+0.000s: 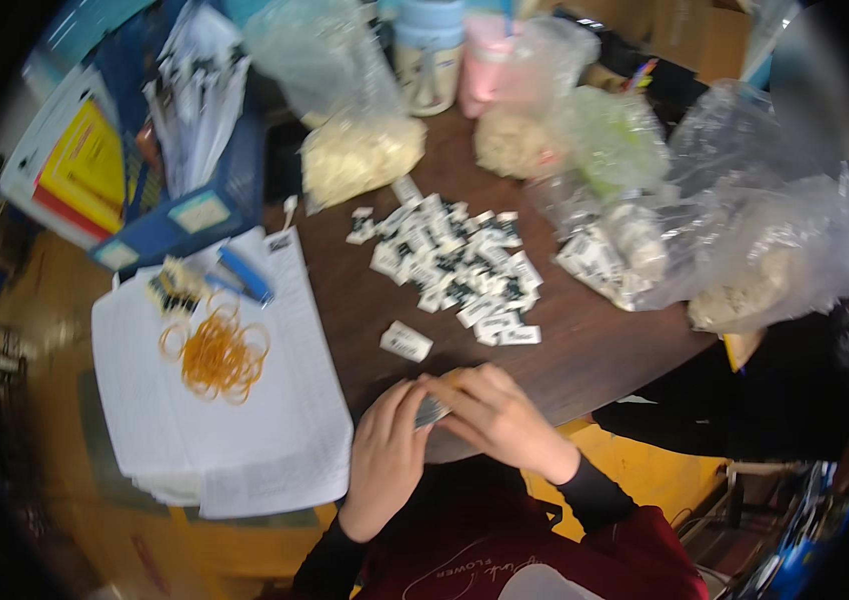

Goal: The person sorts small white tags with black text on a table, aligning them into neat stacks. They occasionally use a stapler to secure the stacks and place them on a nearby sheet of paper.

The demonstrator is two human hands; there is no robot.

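Observation:
At the table's near edge, my two hands meet around a small greyish stack point(432, 410), mostly covered by the fingers. My left hand point(386, 450) is closed on its left side. Over its right side bend the fingers of my right hand point(505, 418), with a bit of orange-brown showing by them. One loose white label point(407, 341) lies just beyond my fingers. Farther off is a loose pile of small white and black labels point(455, 262). Orange rubber bands point(220, 355) form a heap on white paper sheets point(275, 440) to the left.
Behind the rubber bands lie a blue tool point(245, 275) and a small bundle of labels point(177, 285). A blue file holder point(195, 215) with papers stands far left. Plastic bags point(363, 150) line the back; more bags point(745, 270) sit right. A lidded cup point(429, 60) stands at the back.

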